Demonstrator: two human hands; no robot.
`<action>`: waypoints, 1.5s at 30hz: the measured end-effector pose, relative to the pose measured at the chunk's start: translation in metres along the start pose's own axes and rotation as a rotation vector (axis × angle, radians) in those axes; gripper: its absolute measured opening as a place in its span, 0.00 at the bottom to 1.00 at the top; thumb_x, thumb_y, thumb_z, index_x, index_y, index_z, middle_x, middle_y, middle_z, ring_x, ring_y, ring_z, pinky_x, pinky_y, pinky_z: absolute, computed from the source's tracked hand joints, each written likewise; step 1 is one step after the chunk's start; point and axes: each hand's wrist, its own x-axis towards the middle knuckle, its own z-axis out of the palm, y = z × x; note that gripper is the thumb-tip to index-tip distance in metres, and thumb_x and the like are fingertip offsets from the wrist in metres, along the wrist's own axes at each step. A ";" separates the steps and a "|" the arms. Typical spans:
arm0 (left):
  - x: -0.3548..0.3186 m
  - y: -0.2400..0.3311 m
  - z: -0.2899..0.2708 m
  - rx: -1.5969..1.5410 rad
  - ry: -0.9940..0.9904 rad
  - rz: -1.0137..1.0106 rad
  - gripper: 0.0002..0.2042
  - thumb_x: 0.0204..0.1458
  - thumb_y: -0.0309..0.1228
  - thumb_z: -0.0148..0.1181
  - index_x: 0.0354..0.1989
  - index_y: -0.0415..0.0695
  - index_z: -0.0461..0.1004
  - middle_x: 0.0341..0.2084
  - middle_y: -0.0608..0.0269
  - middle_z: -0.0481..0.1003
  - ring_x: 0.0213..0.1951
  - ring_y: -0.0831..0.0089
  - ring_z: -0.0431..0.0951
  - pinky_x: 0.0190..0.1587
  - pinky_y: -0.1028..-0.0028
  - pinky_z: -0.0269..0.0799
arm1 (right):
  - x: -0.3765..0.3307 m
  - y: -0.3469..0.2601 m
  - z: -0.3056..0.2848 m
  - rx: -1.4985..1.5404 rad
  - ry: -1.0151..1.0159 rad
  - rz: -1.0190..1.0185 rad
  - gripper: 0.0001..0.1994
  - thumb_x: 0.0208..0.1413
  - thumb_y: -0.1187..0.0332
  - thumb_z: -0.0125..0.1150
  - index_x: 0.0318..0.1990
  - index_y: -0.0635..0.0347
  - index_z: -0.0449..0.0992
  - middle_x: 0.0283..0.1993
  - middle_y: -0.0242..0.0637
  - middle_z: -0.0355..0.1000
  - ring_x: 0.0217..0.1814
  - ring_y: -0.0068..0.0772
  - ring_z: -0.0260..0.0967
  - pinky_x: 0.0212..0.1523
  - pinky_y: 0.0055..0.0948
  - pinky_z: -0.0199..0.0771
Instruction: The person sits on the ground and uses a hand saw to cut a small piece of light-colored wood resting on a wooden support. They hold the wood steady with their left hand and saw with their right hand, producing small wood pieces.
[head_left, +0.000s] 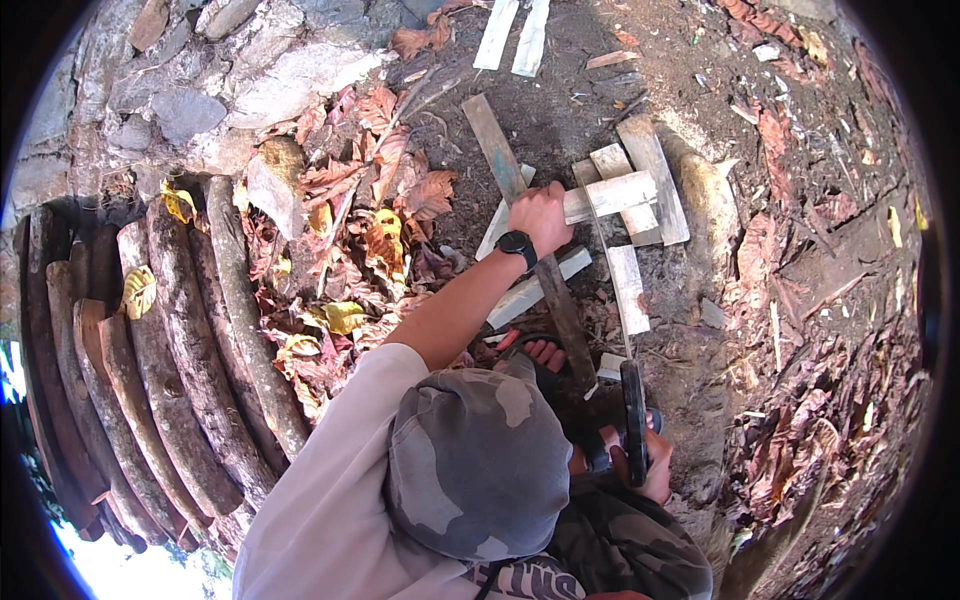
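Note:
My left hand [541, 217], with a black watch on the wrist, is closed around the near end of a pale wood strip [630, 190], over a longer dark plank [566, 310]. The plank slants from the far side down to my foot. In my right hand [655, 468], on the right near my leg, is the black handle of a hand saw [633, 420]. Its thin blade, seen almost edge-on, crosses the pale strip just right of my left hand. The blade's teeth cannot be made out.
Several short pale wood pieces [629, 290] lie on the soil around the plank. A bare foot [545, 352] and camouflage-clad knee [480, 460] are close by. Stacked logs [190, 350] and dry leaves [385, 240] occupy the left; stones [190, 115] stand beyond.

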 end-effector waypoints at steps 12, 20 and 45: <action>0.005 0.000 -0.001 -0.010 0.032 -0.053 0.20 0.38 0.32 0.72 0.38 0.37 0.71 0.33 0.43 0.79 0.39 0.47 0.82 0.43 0.54 0.79 | -0.038 0.020 -0.024 -0.092 0.152 0.126 0.10 0.44 0.72 0.67 0.24 0.64 0.70 0.19 0.39 0.63 0.19 0.37 0.63 0.25 0.36 0.63; 0.007 -0.002 -0.009 -0.051 0.096 -0.128 0.21 0.37 0.33 0.73 0.37 0.38 0.71 0.33 0.41 0.80 0.37 0.44 0.82 0.43 0.53 0.79 | -0.030 0.029 -0.046 -0.198 0.156 -0.105 0.07 0.39 0.72 0.64 0.24 0.62 0.71 0.20 0.41 0.64 0.21 0.48 0.66 0.24 0.39 0.62; -0.002 -0.008 -0.020 0.053 0.043 0.019 0.22 0.36 0.33 0.75 0.38 0.40 0.71 0.36 0.52 0.76 0.48 0.53 0.74 0.61 0.58 0.62 | -0.048 0.043 -0.025 0.048 0.174 0.048 0.07 0.39 0.72 0.65 0.22 0.62 0.72 0.18 0.38 0.66 0.18 0.36 0.66 0.25 0.32 0.65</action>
